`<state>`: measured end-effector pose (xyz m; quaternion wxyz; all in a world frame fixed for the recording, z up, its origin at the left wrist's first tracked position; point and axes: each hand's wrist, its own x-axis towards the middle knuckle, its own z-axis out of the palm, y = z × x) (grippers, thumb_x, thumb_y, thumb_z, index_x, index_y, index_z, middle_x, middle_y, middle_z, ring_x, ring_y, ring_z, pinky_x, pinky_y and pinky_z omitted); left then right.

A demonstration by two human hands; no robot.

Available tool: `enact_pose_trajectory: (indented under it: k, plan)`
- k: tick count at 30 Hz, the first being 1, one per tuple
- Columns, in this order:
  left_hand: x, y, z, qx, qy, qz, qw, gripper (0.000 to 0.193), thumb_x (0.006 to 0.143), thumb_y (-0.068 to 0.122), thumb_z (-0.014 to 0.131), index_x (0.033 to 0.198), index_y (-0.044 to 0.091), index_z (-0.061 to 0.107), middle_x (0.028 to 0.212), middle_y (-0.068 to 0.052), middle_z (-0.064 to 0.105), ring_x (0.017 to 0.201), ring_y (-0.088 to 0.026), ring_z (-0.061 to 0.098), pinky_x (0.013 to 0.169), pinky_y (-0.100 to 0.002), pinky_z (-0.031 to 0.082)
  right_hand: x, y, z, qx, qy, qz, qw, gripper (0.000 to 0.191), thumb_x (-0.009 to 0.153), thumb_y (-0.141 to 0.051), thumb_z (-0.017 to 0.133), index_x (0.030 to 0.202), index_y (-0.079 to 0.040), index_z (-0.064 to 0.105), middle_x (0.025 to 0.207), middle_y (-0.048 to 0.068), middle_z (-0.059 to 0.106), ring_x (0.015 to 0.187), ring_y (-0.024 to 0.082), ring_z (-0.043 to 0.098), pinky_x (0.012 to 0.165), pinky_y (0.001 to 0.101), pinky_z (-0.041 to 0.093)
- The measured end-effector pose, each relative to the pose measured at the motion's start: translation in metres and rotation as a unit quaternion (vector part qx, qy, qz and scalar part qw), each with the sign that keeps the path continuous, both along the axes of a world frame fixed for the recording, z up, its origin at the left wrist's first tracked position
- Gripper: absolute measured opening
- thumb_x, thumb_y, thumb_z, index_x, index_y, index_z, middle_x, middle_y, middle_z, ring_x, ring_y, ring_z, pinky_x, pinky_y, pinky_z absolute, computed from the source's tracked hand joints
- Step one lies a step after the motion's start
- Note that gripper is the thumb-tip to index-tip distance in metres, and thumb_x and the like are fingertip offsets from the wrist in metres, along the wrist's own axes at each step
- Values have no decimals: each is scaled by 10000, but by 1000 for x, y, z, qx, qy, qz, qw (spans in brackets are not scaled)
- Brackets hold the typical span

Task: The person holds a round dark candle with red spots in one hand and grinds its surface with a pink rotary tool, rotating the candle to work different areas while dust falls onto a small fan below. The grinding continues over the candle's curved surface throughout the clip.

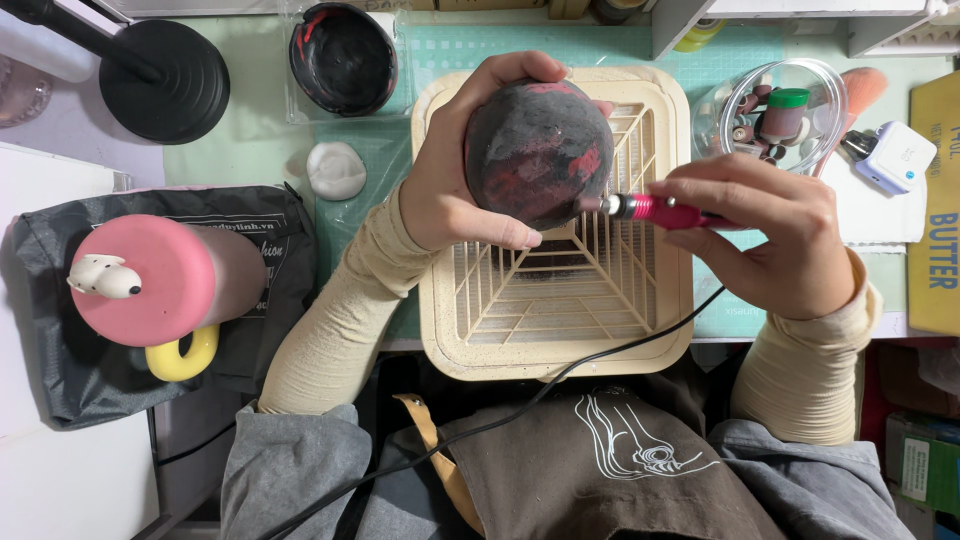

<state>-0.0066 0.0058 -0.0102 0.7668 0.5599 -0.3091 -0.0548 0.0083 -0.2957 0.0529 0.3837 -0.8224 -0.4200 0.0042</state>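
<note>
A rounded dark object (538, 140), grey-black with red streaks, is held up in the left hand (450, 175), whose fingers are curled closed around its left side and top, above a cream grated tray (560, 330) on the table (250, 150). A slim pink rotary tool (660, 211) is gripped pen-fashion in the right hand (775, 235), the fingers closed on its barrel, and its tip is set against the lower right edge of the object. A black cord (600, 365) is led from the tool down across the apron (600, 470). For this grinding to be done well, the object should be kept firmly cradled and held over the tray so that dust is caught; the tip is best laid on lightly and at a shallow slant, and the left fingers should be kept well apart from the contact point. The cord should be left slack so that the tool is not tugged. A black bowl (343, 58) and a clear dish of small bits (770, 115) stand further back.
</note>
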Motion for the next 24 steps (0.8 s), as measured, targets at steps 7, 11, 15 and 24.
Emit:
enact_pose_trajectory:
  k: [7,11,15,24]
  plan:
    - [-1,-1,-1,-11,15,-12,1000,918,773,-52,901,1501,70,355,1439,-156,577,1342,-195,565,1247,-309,407,1,3,8,-13,-39,-21,999,367,790,39,788,1144,28,693,1053,175,700,893,248,724,753,320,606]
    - [0,-1,0,5,-5,-3,1000,917,771,-45,902,1501,73,358,1432,-158,582,1339,-195,568,1244,-305,406,0,3,11,-29,-50,-38,998,377,785,33,798,1149,30,701,1059,178,702,899,255,724,763,331,603]
    - [-1,-2,0,-2,0,-4,1000,914,773,-42,907,1498,73,363,1433,-159,583,1336,-196,573,1244,-307,412,-2,3,10,-37,-63,-61,995,378,785,47,797,1152,38,706,1073,183,700,915,269,725,765,336,601]
    - [-1,-2,-1,-25,27,-19,999,917,778,-51,903,1503,70,355,1444,-152,574,1344,-197,565,1247,-312,410,-1,1,10,-31,-37,-26,998,378,781,24,802,1146,5,708,1061,159,708,881,246,726,755,322,605]
